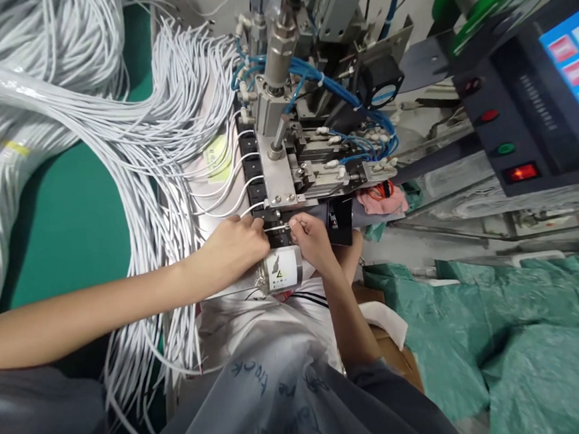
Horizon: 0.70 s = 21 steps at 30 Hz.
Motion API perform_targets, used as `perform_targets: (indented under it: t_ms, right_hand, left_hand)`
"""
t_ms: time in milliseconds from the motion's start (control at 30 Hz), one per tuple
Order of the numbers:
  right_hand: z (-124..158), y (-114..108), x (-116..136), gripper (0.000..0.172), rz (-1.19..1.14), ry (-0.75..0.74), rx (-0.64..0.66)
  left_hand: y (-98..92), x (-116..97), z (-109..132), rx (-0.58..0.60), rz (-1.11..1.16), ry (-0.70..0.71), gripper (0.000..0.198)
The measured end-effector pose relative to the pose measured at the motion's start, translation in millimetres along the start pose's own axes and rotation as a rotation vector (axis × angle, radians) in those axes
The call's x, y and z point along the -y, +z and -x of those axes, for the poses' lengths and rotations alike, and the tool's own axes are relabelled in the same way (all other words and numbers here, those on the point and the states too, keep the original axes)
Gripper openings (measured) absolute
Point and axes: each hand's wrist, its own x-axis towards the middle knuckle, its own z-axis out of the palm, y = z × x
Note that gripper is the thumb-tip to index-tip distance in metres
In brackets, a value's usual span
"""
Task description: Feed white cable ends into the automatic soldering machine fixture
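Between my two hands a short stretch of white cable (276, 228) lies across a black fixture block (277, 239) at the machine's front end. My left hand (239, 244) is closed with fingers bent down on the cable's left part. At the cable's right end my right hand (311, 237) pinches with thumb and forefinger; the tip itself is too small to make out. Further along, several white cables run into a row of black holders (250, 154) under the metal press head (276, 171). A clear container with a white label (282, 270) sits just below my hands.
Large bundles of white cable (85, 113) cover the green table (69, 214) on the left. Pneumatic cylinders with blue tubes (328, 77) rise behind the fixture. At right are a control panel (536, 107), a green wire spool (498, 3) and green sheeting (478, 322).
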Motion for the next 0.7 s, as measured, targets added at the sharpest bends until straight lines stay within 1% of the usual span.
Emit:
perform_targets:
  t_ms: [33, 100, 167, 200, 233, 333, 367, 400, 433, 500, 567, 600, 633, 667, 700]
  right_hand:
    - [0.6, -1.0, 1.3, 0.023, 0.05, -0.009, -0.012]
    - [2.7, -2.7, 4.0, 0.022, 0.135, -0.019, -0.083]
    - [4.7, -3.2, 5.5, 0.022, 0.169, -0.013, -0.156]
    - [5.2, -2.7, 5.4, 0.022, 0.165, -0.006, -0.163]
    - [5.1, -1.8, 4.6, 0.023, 0.148, -0.001, -0.144]
    - [0.9, 1.5, -0.2, 0.026, 0.069, -0.005, -0.011]
    - [-1.2, 1.8, -1.5, 0.026, 0.06, -0.015, 0.006]
    - [-2.9, 1.3, -2.1, 0.026, 0.068, -0.028, -0.007]
    - [-3.7, -0.1, -1.5, 0.025, 0.096, -0.044, -0.054]
    - [-0.2, -3.9, 4.1, 0.026, 0.177, -0.084, -0.219]
    - [13.0, -4.7, 14.6, 0.026, 0.22, -0.126, -0.392]
    - [23.1, -2.1, 20.6, 0.026, 0.224, -0.15, -0.453]
    - [34.8, 3.3, 26.4, 0.025, 0.22, -0.179, -0.482]
    - [47.4, 11.7, 31.4, 0.023, 0.218, -0.213, -0.475]
    - [59.5, 23.2, 35.3, 0.021, 0.22, -0.253, -0.421]
  left_hand:
    - [-0.3, 0.1, 1.5, -0.005, 0.006, -0.016, 0.018]
    - [-0.6, 0.9, 3.3, -0.012, 0.021, -0.032, 0.016]
    - [-1.3, 1.5, 3.6, -0.022, 0.032, -0.039, 0.015]
    - [-2.0, 1.5, 3.5, -0.023, 0.036, -0.037, 0.015]
    - [-2.9, 1.2, 3.3, -0.023, 0.039, -0.032, 0.015]
    - [-4.7, -1.0, 3.3, -0.008, 0.054, -0.02, 0.018]
    - [-4.7, -1.9, 3.6, -0.004, 0.061, -0.02, 0.019]
    - [-4.4, -2.5, 4.1, -0.006, 0.068, -0.022, 0.02]
    - [-3.8, -2.9, 4.7, -0.015, 0.077, -0.023, 0.021]
    - [-2.6, -2.0, 5.5, -0.04, 0.099, -0.029, 0.022]
    - [-2.0, 1.4, 5.2, -0.066, 0.121, -0.053, 0.022]
    - [-1.9, 4.0, 4.6, -0.075, 0.125, -0.08, 0.023]
    - [-2.0, 7.2, 3.7, -0.079, 0.123, -0.117, 0.024]
    - [-1.9, 10.8, 2.5, -0.08, 0.116, -0.153, 0.025]
    - [-1.7, 14.7, 1.4, -0.075, 0.107, -0.183, 0.026]
